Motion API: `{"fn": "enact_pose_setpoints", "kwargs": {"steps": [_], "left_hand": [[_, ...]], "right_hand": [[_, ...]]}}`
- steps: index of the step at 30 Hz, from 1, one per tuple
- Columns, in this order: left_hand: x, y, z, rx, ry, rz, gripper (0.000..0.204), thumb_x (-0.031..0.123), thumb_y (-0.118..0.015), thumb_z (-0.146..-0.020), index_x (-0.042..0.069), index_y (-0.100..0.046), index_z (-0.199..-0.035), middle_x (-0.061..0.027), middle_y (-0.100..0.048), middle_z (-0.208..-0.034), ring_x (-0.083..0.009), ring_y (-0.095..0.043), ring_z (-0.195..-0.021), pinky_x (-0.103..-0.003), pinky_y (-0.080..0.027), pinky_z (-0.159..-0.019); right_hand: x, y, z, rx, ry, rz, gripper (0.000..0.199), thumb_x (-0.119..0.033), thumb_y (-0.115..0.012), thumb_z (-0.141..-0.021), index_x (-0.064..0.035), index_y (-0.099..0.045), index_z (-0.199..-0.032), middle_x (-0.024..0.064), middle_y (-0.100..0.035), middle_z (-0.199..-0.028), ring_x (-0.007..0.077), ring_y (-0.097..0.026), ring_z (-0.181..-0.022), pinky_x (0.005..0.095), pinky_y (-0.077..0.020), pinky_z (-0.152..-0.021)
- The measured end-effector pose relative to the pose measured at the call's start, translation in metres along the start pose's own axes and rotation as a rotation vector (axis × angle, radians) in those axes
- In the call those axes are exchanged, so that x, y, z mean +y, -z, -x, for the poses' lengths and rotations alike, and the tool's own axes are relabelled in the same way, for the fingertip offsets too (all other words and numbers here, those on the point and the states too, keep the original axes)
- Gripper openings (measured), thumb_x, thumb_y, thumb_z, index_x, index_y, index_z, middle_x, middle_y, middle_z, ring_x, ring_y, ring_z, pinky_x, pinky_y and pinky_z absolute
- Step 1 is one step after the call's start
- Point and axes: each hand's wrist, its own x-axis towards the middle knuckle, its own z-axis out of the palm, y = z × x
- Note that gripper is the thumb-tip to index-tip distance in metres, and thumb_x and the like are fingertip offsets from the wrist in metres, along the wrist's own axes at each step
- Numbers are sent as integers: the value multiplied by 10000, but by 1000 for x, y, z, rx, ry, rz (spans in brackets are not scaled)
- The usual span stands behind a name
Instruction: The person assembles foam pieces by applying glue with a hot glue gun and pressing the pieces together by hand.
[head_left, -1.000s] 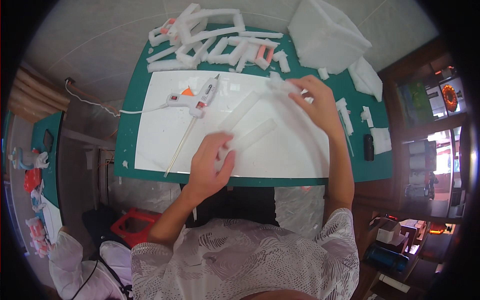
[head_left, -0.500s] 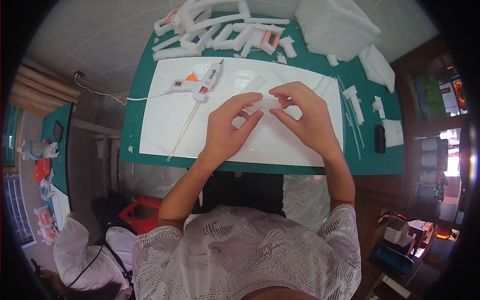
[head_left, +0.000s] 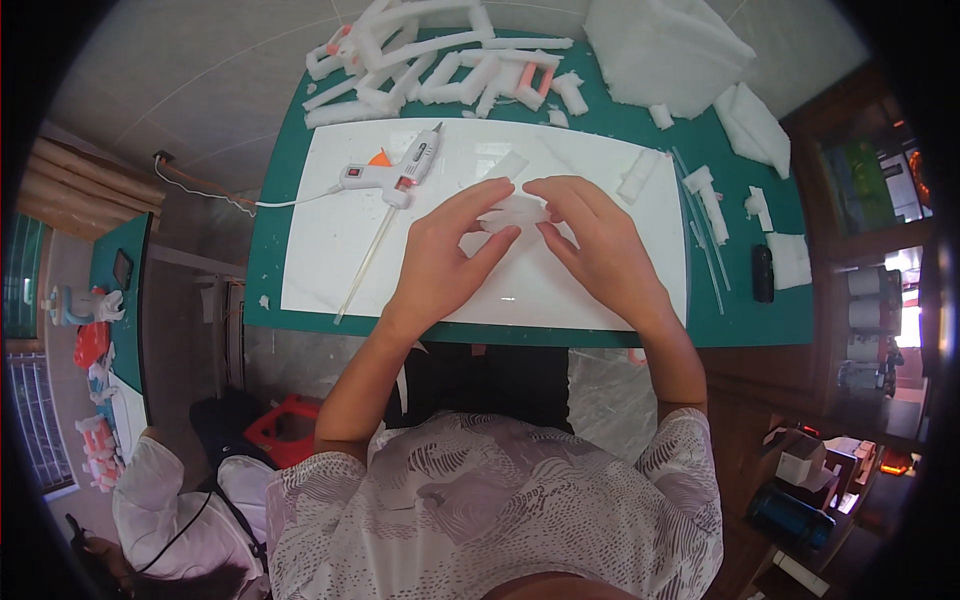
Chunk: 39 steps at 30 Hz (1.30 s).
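Note:
Above the middle of a white board (head_left: 330, 265), I hold a small flat piece of white foam (head_left: 515, 212) between my two hands. My left hand (head_left: 450, 250) is closed on its left end, thumb below and fingers above. Curled round the right end is my right hand (head_left: 600, 245); its fingertips partly hide that end. To the left of my hands lies a white hot glue gun (head_left: 405, 165) with an orange trigger, and a long clear glue stick (head_left: 365, 260) sticks out of it. Just beyond my fingers, a pale flat strip (head_left: 508, 167) rests on the board.
Several white foam frames and strips (head_left: 440, 75) pile up along the far edge of the green mat (head_left: 265, 290). A big foam block (head_left: 665, 60) stands far right. Clear sticks (head_left: 705, 245), foam scraps and a black object (head_left: 763, 273) lie at right. A person (head_left: 180, 500) is at lower left.
The foam piece has turned between my fingers, and more of its flat face shows. My right hand has shifted slightly left and down, its fingers straighter.

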Motion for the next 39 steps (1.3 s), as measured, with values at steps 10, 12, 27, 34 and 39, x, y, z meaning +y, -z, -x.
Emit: {"fn": "enact_pose_setpoints", "kwargs": {"steps": [10,12,27,34,39], "left_hand": [[-8,4,7,-3,-27,137,440,67,-707,-859,58,-608,-1288,-136,-616,-1293,-211,-616,-1145,-327,-530,-924],[-4,7,9,-24,24,93,400,75,-687,-879,54,-620,-1273,-143,-618,-1287,-205,-621,-1131,-323,-529,-924],[-8,13,8,-28,157,153,281,91,-646,-923,42,-675,-1198,-112,-697,-1079,-134,-675,-904,-255,-545,-790],[-15,14,7,-99,346,386,280,147,-689,-900,46,-700,-1161,-89,-705,-1002,-99,-655,-757,-230,-518,-699],[-18,6,3,-131,370,473,275,158,-689,-906,55,-703,-1161,-84,-706,-983,-108,-655,-756,-237,-522,-713]], "right_hand": [[0,-14,-3,6,-41,-37,395,44,-660,-807,-49,-575,-1181,118,-611,-1091,251,-638,-909,333,-533,-797],[-1,-18,-2,29,-32,-19,395,43,-692,-795,-46,-585,-1165,103,-619,-1077,205,-649,-886,299,-540,-783],[1,-36,2,239,-5,-97,287,50,-694,-800,-15,-587,-1058,123,-626,-1024,212,-673,-844,299,-556,-750],[10,-36,8,173,-217,-395,261,-1,-710,-835,-3,-602,-1072,113,-651,-1064,179,-681,-895,268,-558,-814],[19,-36,16,173,-246,-588,239,-14,-690,-868,-11,-609,-1092,114,-658,-1105,188,-687,-963,266,-550,-847]]}}
